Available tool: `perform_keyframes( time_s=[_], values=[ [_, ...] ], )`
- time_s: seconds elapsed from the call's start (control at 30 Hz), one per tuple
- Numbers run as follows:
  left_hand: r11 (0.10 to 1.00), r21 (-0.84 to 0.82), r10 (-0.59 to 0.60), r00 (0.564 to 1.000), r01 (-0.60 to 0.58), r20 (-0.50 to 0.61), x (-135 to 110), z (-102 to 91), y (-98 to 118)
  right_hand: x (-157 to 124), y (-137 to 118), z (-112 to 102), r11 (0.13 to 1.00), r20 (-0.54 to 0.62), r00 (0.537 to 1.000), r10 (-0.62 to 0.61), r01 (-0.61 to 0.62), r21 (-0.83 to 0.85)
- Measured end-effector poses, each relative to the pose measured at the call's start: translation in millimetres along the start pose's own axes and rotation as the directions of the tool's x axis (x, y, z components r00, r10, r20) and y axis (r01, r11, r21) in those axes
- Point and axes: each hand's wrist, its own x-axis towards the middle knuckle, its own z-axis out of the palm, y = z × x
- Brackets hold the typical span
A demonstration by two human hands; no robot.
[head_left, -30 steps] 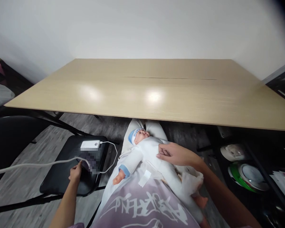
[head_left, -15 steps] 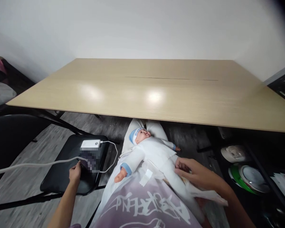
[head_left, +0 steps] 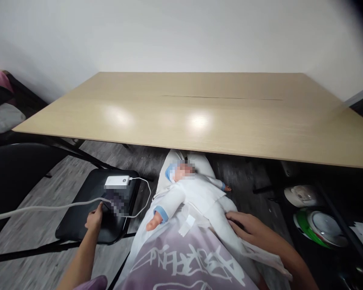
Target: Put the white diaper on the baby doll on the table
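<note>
A baby doll [head_left: 199, 195] in white clothes with blue cuffs lies on its back across my lap, its head toward the table; its face is blurred out. My right hand [head_left: 246, 225] is at the doll's leg, fingers curled against the white trouser cloth, with some fingertips hidden. A thin white cloth or diaper-like piece [head_left: 268, 255] trails beneath that wrist, and a white tab [head_left: 186, 225] shows by the doll's waist. On the left, my left hand [head_left: 93, 219] pinches the near edge of a dark, partly pixelated phone [head_left: 116, 203] above the chair seat.
The black folding chair [head_left: 78, 217] also carries a white power bank [head_left: 117, 181] with a white cable [head_left: 149, 189]. A thicker white cord [head_left: 42, 208] reaches the phone from the left. Ahead stands a wooden table [head_left: 181, 133]. Lidded containers [head_left: 323, 227] sit on a dark shelf at right.
My right hand has shifted slightly down and right along the doll's leg, and its fingers lie flatter. My left hand stays at the phone. The view has shifted slightly.
</note>
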Motion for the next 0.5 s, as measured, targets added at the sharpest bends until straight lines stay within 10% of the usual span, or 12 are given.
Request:
perform_keyframes(
  time_s=[0.5],
  values=[
    [0.997,0.024,-0.069,0.997,0.07,-0.022,-9,8.7,15,-1,2,0,0.999,0.052,0.998,0.04,-0.038,-0.038]
  ],
)
